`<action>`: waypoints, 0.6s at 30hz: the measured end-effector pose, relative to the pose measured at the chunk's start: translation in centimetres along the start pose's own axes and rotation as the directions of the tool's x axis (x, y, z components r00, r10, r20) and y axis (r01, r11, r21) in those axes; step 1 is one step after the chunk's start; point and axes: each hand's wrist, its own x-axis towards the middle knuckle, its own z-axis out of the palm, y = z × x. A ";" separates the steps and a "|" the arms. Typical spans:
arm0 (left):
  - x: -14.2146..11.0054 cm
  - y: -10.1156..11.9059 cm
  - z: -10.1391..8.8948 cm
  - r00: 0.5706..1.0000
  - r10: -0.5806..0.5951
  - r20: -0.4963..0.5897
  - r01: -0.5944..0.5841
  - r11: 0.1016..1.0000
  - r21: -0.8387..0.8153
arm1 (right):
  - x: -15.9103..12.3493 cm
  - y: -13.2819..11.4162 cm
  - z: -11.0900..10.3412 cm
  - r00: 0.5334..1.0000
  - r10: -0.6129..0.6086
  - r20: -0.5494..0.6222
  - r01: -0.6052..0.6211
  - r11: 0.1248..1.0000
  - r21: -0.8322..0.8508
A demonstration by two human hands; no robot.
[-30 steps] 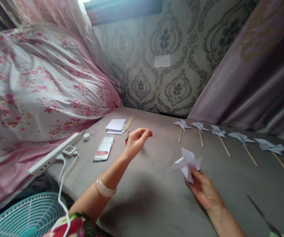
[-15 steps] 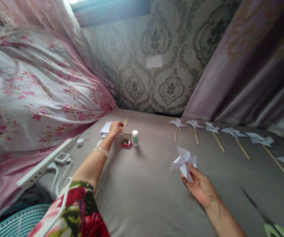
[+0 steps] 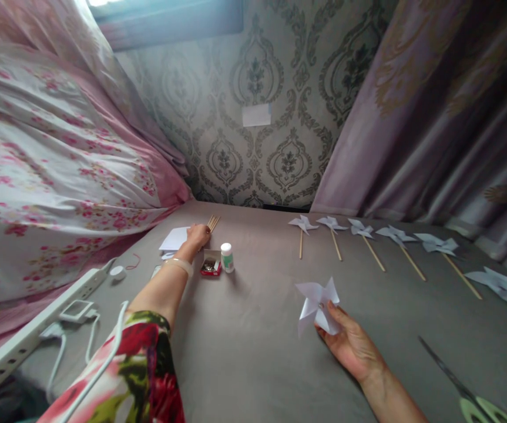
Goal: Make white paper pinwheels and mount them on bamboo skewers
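Note:
My left hand [image 3: 198, 236] reaches to the far left and is closed at a bundle of thin wooden sticks [image 3: 213, 222], whose tips show beyond the fingers. How many sticks it grips is hidden. White paper sheets [image 3: 174, 239] lie beside that hand. Just in front of it stands a small open red box [image 3: 210, 267] of metal pins, with a white bottle [image 3: 227, 258] to its right. My right hand [image 3: 352, 341] pinches a white paper pinwheel head [image 3: 317, 302] between thumb and fingers, above the grey cloth; no stick shows on it.
Several finished pinwheels on sticks [image 3: 363, 232] lie in a row at the back right. Scissors [image 3: 460, 385] with pale green handles lie at front right. On the left are a white power strip [image 3: 37, 323], plugged-in cables and a small white round object [image 3: 117, 272].
The view has turned slightly, so things sit further left. My left hand stays at the sticks, its fingers closed around their near part. My right hand still holds the pinwheel head.

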 end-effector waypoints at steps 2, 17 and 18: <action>0.3 0.3 0.1 1.000 -0.016 0.011 0.016 0.998 0.060 | 0.1 0.0 0.0 1.000 0.010 -0.011 -0.010 1.000 0.007; 1.6 3.1 -1.0 0.990 -0.103 0.098 0.095 0.992 0.083 | 0.3 -0.2 0.3 0.996 0.085 0.037 -0.089 0.988 0.123; 1.5 3.5 -1.0 0.990 -0.108 0.085 0.103 0.993 0.058 | 0.3 -0.2 0.3 0.995 0.087 0.047 -0.092 0.988 0.122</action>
